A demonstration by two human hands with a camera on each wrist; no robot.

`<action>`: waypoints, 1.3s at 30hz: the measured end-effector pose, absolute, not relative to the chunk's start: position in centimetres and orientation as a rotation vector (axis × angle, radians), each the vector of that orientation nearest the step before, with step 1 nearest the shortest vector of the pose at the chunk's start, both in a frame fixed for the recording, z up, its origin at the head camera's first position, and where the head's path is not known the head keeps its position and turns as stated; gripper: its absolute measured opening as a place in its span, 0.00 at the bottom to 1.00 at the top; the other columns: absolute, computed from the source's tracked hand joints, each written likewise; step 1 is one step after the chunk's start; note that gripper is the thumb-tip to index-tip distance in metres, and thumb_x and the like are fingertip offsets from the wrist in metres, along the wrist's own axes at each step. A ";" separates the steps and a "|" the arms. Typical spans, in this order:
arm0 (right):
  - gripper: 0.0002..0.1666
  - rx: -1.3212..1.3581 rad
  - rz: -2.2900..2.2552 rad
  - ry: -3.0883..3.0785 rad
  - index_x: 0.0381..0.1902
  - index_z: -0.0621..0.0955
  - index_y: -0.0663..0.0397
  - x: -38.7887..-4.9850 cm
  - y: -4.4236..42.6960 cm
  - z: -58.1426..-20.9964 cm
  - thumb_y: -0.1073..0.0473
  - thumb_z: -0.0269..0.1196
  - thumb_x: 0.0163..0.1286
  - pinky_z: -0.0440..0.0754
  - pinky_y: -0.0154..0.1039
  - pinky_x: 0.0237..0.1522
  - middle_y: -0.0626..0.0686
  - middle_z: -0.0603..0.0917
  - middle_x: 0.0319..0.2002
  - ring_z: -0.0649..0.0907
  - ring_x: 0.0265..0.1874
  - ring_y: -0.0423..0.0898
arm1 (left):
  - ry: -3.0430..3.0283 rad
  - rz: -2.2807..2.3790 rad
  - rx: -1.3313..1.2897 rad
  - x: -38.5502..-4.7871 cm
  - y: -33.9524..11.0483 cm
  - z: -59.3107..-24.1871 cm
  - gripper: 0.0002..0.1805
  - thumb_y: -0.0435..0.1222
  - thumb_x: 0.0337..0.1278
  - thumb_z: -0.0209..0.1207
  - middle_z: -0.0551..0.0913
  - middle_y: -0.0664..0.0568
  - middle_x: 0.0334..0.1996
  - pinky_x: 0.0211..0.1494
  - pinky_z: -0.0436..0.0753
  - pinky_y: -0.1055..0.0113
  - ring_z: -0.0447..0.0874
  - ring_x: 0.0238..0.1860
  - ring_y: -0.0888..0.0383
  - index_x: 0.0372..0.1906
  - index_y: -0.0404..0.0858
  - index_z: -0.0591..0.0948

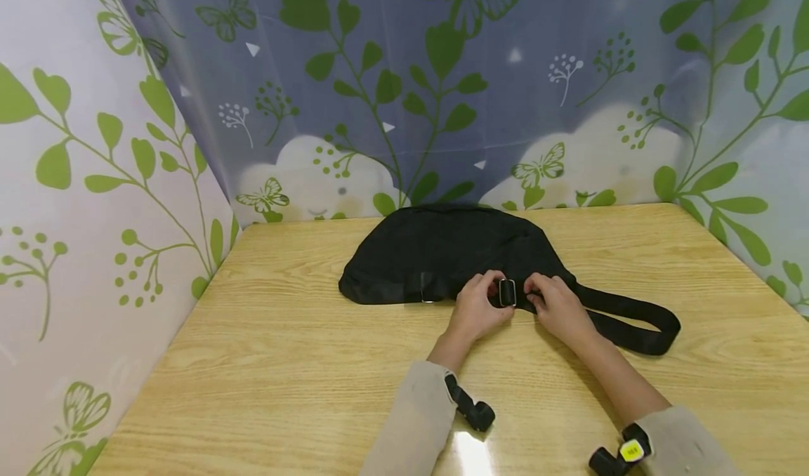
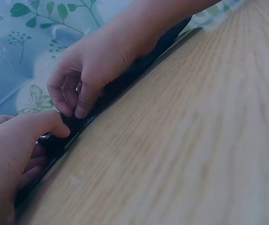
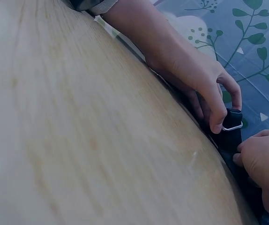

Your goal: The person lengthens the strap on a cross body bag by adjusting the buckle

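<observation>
A black waist bag [image 1: 442,244] lies flat on the table with its webbing strap [image 1: 665,321] looping out to the right. Thumb and fingers of my left hand [image 1: 477,309] grip the strap at a rectangular metal slider buckle [image 1: 515,293], along the bag's lower edge. Just right of it, my right hand [image 1: 561,309] pinches the black strap between thumb and fingers. In the right wrist view, the silver buckle [image 3: 233,126] stands at the left hand's fingertips, with the right hand [image 3: 265,159] close by. Part of the strap is hidden behind the fingers.
The wood-grain table [image 1: 272,364] extends around the bag. Behind it hangs a blue curtain [image 1: 379,76] printed with leaves and butterflies. A second metal ring [image 1: 428,300] shows on the bag's lower left. Black wrist cameras [image 1: 474,409] are strapped over the sleeves.
</observation>
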State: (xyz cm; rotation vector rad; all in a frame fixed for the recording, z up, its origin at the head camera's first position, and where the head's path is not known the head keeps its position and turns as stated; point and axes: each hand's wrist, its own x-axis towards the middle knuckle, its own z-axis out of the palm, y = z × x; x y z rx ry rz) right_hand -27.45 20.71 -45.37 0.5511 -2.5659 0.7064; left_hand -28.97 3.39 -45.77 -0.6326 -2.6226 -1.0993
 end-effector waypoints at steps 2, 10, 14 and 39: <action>0.12 0.545 0.702 -2.577 0.31 0.74 0.56 -27.5 20.7 -45.3 0.75 0.62 0.57 0.72 0.46 0.31 0.51 0.75 0.29 0.72 0.29 0.49 | -2.636 -1.089 -0.626 -29.0 3.4 -45.7 0.26 0.41 0.41 0.69 0.74 0.56 0.34 0.39 0.72 0.71 0.73 0.36 0.62 0.50 0.47 0.74; 0.12 0.545 0.704 -2.585 0.31 0.74 0.55 -27.6 20.9 -45.0 0.75 0.62 0.57 0.71 0.45 0.31 0.50 0.75 0.28 0.71 0.28 0.49 | -2.637 -0.888 -0.623 -29.0 3.3 -45.5 0.26 0.46 0.41 0.69 0.73 0.57 0.34 0.37 0.70 0.73 0.70 0.35 0.62 0.50 0.49 0.75; 0.11 0.544 0.711 -2.579 0.31 0.74 0.55 -27.7 21.0 -45.1 0.74 0.62 0.57 0.71 0.45 0.31 0.51 0.75 0.28 0.71 0.29 0.49 | -2.581 -0.663 -0.643 -29.1 3.4 -45.5 0.26 0.49 0.39 0.69 0.73 0.57 0.40 0.43 0.69 0.71 0.69 0.41 0.61 0.49 0.52 0.76; 0.15 0.983 0.935 -2.452 0.41 0.81 0.44 -21.4 18.6 -46.5 0.57 0.69 0.54 0.75 0.42 0.39 0.38 0.77 0.37 0.74 0.37 0.38 | -2.466 -0.439 -1.013 -21.3 -1.8 -45.9 0.33 0.62 0.38 0.64 0.75 0.59 0.43 0.55 0.65 0.65 0.71 0.48 0.59 0.47 0.46 0.74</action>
